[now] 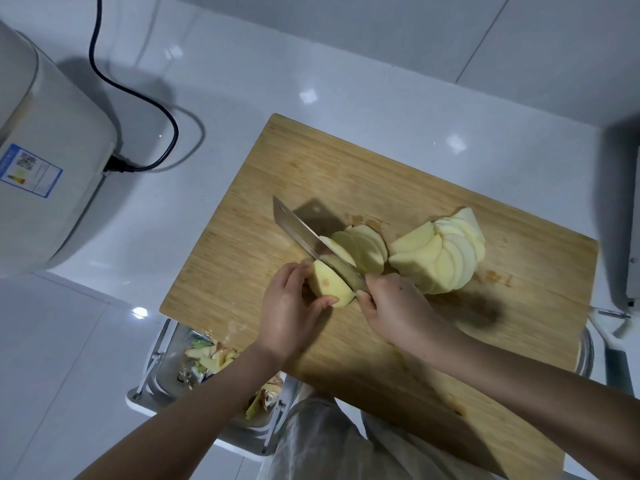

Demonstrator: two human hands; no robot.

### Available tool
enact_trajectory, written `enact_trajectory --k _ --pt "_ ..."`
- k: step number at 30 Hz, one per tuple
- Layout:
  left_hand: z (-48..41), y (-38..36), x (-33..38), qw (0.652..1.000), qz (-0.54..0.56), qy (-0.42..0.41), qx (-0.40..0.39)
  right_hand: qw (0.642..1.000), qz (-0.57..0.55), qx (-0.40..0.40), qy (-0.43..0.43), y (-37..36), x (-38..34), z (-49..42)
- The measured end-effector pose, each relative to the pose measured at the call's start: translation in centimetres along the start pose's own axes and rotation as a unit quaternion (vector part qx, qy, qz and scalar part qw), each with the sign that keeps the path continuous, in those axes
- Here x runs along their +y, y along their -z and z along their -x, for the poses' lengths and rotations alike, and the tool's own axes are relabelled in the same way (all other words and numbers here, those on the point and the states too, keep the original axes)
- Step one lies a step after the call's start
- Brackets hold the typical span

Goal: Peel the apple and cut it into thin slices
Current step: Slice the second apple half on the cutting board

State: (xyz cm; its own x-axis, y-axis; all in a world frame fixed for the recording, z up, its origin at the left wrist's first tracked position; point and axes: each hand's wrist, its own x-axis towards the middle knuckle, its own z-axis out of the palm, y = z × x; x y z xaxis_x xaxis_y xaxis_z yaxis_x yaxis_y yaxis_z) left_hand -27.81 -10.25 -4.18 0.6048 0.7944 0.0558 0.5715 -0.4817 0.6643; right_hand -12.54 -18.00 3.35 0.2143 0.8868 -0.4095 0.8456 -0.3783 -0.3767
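Slicing stage, seen from the head camera. A peeled, pale-yellow apple piece (329, 284) lies near the middle of the rectangular bamboo cutting board (433, 188), which rests partly over a steel sink (162, 362) holding peel scraps. The left hand (289, 315) steadies the piece from its near-left side, fingers curled over the far flank and thumb (327, 301) pressed to the near face. The right hand (398, 311) is wrapped around the handle of a broad steel cleaver (311, 237), whose blade runs diagonally from near-right to far-left and sits at the piece's right-hand cut face. Just beyond the blade, a short row of thin slices (363, 249) leans rightward; a larger fan of finished slices (446, 254) lies further right.

The governing relation: the uncut remainder lies to the left of the blade, between it and the left fingertips, with little flesh separating them. Each further cut, judged from this layout, must advance leftward toward those fingers, so the holding hand needs to retreat as the stub shortens. A cream-coloured appliance (41, 150) with a black power cord (145, 109) stands on the white counter at left.
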Motion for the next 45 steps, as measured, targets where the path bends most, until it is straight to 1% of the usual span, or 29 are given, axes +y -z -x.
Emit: enact_trajectory --k 3,8,12,19,30,38,43,45 --pt "0.4 -0.2 0.1 1.0 0.01 0.018 0.013 1.0 -0.013 0.005 -0.006 0.1 0.3 0.2" --pt "0.5 -0.4 0.1 1.0 -0.005 0.02 0.011 0.999 -0.031 0.014 -0.003 1.9 0.3 2.3" --pt "0.5 -0.6 0.1 0.999 -0.015 0.029 0.011 1.0 -0.015 0.008 0.004 2.6 0.1 3.3" --pt "0.5 -0.5 0.0 1.0 -0.006 0.017 0.013 1.0 0.009 0.0 0.014 2.5 -0.2 3.3" --pt "0.3 -0.6 -0.3 1.0 0.003 0.014 0.012 1.0 0.01 0.003 0.012 1.2 -0.7 1.6" --pt "0.2 -0.3 -0.1 1.0 0.007 0.018 0.01 1.0 -0.012 0.011 0.01 0.8 -0.7 0.9" --pt "0.4 -0.2 0.1 1.0 -0.006 0.001 0.019 0.999 -0.025 0.021 0.015 -0.2 -0.7 0.5" --pt "0.3 -0.2 0.2 1.0 -0.01 -0.004 0.017 0.999 -0.044 0.019 0.002 -0.1 0.0 0.4"
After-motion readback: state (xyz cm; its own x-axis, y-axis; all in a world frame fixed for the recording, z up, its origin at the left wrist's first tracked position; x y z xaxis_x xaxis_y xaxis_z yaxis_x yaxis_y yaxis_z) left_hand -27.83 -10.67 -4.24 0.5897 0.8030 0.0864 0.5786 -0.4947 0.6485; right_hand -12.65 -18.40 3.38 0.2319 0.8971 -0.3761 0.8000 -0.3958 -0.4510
